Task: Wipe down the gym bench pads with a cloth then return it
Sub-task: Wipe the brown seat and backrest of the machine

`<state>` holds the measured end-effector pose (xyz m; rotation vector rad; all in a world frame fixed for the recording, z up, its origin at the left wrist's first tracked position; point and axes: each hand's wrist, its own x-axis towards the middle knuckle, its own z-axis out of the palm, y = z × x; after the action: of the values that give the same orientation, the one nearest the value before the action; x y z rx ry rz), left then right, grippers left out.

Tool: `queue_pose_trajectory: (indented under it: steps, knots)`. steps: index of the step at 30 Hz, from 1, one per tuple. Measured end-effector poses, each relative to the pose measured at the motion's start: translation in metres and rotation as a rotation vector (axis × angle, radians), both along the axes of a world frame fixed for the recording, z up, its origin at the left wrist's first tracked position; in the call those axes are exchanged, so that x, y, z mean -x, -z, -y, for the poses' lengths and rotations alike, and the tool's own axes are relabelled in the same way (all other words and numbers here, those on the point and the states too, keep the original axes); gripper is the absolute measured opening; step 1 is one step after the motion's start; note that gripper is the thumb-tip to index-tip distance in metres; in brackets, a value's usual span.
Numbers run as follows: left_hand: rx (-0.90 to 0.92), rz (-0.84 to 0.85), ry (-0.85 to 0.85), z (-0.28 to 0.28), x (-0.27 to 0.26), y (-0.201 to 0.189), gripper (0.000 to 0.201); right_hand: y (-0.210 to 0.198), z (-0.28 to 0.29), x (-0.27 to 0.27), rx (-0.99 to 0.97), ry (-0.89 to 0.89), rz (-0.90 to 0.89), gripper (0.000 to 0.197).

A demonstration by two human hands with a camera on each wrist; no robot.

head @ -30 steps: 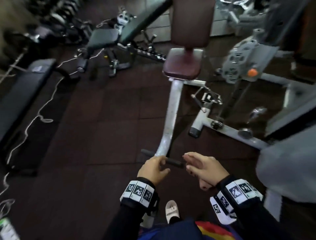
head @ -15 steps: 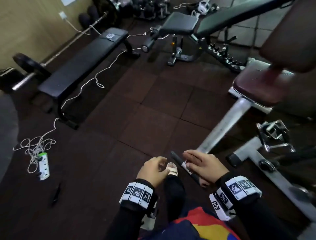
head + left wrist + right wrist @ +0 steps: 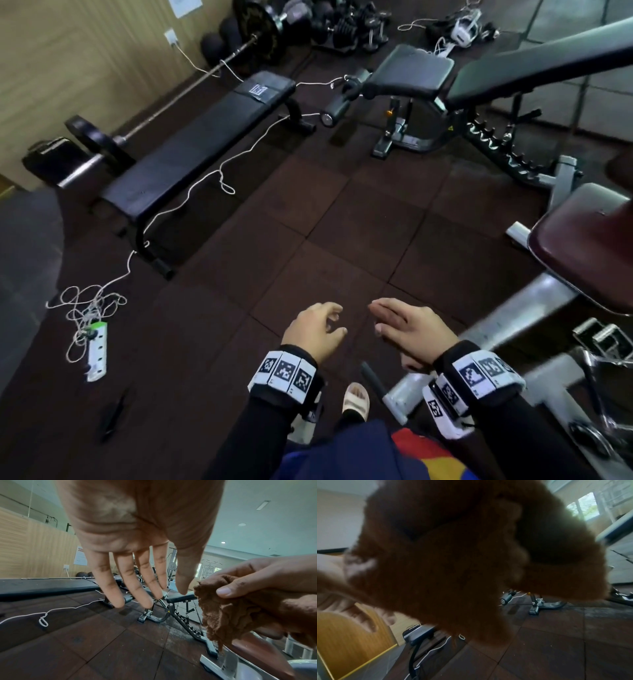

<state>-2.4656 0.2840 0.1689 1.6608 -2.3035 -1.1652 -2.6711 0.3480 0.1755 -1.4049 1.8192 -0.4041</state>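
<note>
My right hand point(image 3: 407, 327) holds a brown fluffy cloth point(image 3: 228, 611), thumb pressed on top of it; the cloth point(image 3: 447, 555) fills most of the right wrist view and is hidden under the hand in the head view. Beside it, my left hand point(image 3: 318, 325) is empty, fingers point(image 3: 135, 582) spread and relaxed, a little apart from the cloth. A black flat bench point(image 3: 191, 154) stands ahead to the left. Farther back is a black adjustable bench point(image 3: 411, 73). A maroon seat pad point(image 3: 582, 257) sits close at my right.
A white cable point(image 3: 191, 192) loops across the dark rubber floor to a power strip point(image 3: 96, 353) at the left. A barbell point(image 3: 178, 99) lies by the wooden wall; dumbbells point(image 3: 346, 24) are stacked at the back. The machine's grey frame point(image 3: 507, 322) runs under my right arm.
The view has swung left from the maroon seat toward the black benches. Both hands have come off the black foot bar, and the left hand's fingers have spread.
</note>
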Motion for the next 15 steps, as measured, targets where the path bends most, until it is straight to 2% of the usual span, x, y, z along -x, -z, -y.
queue_pose_trajectory:
  steps: [7, 15]
  knots:
    - [-0.002, 0.000, 0.010, 0.075, 0.029, -0.004, 0.036, 0.000, 0.061, 0.030, -0.013, 0.039, -0.040, 0.036]
    - [-0.002, 0.024, 0.200, 0.193, 0.085, 0.001, 0.035, 0.011, 0.130, 0.070, -0.048, 0.206, -0.063, 0.037]
